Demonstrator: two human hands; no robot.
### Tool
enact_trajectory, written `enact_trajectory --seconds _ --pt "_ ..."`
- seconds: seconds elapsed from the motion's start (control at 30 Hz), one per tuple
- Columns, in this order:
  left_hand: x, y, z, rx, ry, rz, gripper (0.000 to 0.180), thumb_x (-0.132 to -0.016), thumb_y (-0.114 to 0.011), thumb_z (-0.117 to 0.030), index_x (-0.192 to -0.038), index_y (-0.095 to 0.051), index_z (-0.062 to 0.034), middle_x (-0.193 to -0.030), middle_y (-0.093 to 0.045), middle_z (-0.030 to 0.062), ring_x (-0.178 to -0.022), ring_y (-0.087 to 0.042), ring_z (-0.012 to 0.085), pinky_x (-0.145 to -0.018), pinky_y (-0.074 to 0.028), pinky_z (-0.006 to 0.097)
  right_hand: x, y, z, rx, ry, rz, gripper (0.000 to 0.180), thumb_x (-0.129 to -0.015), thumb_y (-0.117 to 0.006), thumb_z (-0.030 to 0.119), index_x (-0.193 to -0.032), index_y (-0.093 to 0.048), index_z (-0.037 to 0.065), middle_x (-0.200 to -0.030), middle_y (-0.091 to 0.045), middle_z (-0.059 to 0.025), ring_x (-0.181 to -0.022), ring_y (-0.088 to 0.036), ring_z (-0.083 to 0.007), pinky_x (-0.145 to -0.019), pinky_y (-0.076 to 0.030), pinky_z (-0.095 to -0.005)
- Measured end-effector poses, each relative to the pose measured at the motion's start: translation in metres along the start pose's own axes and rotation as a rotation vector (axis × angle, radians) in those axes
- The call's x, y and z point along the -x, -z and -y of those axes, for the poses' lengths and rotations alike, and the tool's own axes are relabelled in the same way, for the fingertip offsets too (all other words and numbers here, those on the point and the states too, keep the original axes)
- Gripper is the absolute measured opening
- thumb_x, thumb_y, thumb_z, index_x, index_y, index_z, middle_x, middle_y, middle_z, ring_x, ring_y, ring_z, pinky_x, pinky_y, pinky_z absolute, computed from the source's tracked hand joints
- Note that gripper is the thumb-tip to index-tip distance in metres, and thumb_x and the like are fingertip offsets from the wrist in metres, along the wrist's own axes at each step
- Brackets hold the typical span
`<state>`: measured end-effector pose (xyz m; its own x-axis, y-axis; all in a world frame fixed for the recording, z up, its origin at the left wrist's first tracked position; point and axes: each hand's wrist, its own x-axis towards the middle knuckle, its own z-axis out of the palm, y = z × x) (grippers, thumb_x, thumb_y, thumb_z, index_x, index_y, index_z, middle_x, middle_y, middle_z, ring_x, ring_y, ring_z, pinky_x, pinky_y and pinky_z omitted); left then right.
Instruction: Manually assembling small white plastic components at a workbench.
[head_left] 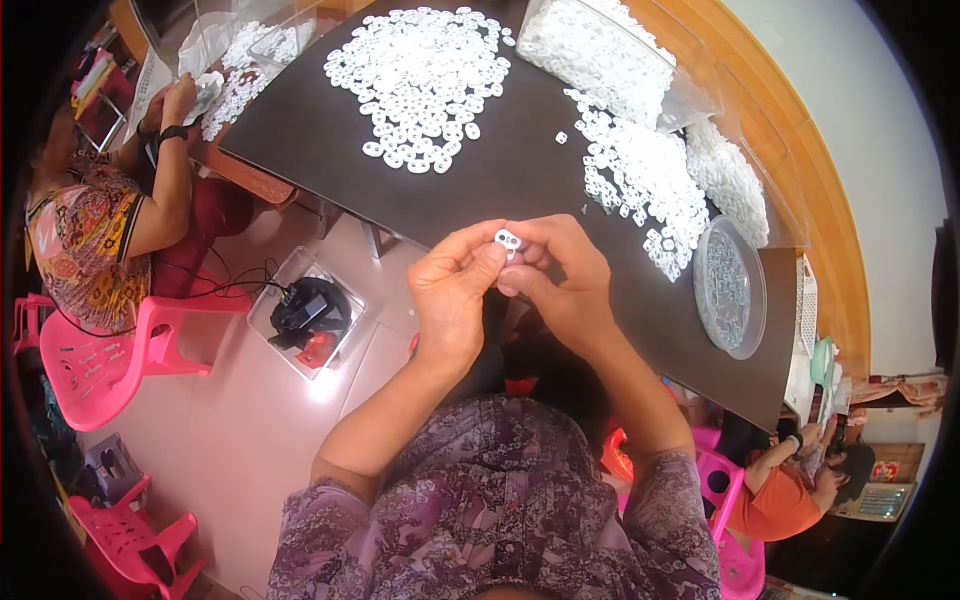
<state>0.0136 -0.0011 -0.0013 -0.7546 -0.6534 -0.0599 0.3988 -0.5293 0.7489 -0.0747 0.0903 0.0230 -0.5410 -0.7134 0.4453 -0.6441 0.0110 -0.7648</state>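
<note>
A small white oval plastic piece with two holes is held up just off the near edge of the dark table. My left hand pinches it from the left, thumb in front. My right hand closes in from the other side, its fingertips meeting the same piece. A second bit of white shows just below, between the fingertips; whether it belongs to the same piece I cannot tell. On the table beyond lies a large heap of similar two-holed white pieces.
To the right, smaller white pieces spill from a clear bin. A round clear tray of small metal screws stands near the right edge. Co-workers sit left and right. Pink chairs and a clear box stand on the floor.
</note>
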Motion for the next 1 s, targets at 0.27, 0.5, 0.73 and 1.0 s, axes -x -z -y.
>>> enact_trajectory --seconds 0.27,0.5,0.73,1.0 --pt "0.002 -0.002 -0.004 -0.08 0.021 -0.017 0.021 -0.087 -0.057 -0.001 -0.106 -0.06 0.0074 -0.091 -0.064 0.0104 -0.075 -0.058 0.01 -0.07 -0.047 0.022 0.003 -0.004 -0.004 0.097 0.047 -0.083 0.031 -0.067 -0.069 -0.002 -0.097 -0.062 0.003 -0.082 -0.058 -0.0059 -0.068 -0.053 -0.0157 -0.059 -0.045 -0.0251" --pt "0.004 0.006 0.003 -0.152 -0.076 0.088 0.021 -0.088 -0.057 -0.004 -0.107 -0.061 0.0043 -0.094 -0.058 0.0049 -0.083 -0.055 0.0087 -0.073 -0.045 0.02 0.01 -0.001 0.007 -0.108 -0.139 -0.091 0.028 -0.072 -0.066 -0.004 -0.1 -0.063 0.0 -0.085 -0.056 -0.0019 -0.073 -0.051 -0.0082 -0.066 -0.042 -0.0207" --pt "0.007 0.005 0.006 -0.288 -0.28 0.07 0.022 -0.088 -0.058 -0.007 -0.107 -0.062 0.0028 -0.087 -0.055 0.0025 -0.077 -0.052 0.0084 -0.071 -0.044 0.02 0.014 -0.006 0.012 -0.207 -0.166 -0.118 0.031 -0.073 -0.064 -0.009 -0.103 -0.063 -0.001 -0.082 -0.055 -0.0011 -0.074 -0.05 -0.0077 -0.066 -0.041 -0.0199" --pt "0.009 0.005 0.015 -0.222 -0.347 0.053 0.019 -0.091 -0.056 -0.011 -0.102 -0.061 0.003 -0.089 -0.058 0.0018 -0.081 -0.053 0.0075 -0.073 -0.044 0.02 0.017 -0.016 0.004 -0.135 -0.016 -0.182 0.029 -0.074 -0.063 -0.01 -0.102 -0.063 -0.002 -0.084 -0.057 -0.0036 -0.074 -0.051 -0.0104 -0.065 -0.041 -0.0209"
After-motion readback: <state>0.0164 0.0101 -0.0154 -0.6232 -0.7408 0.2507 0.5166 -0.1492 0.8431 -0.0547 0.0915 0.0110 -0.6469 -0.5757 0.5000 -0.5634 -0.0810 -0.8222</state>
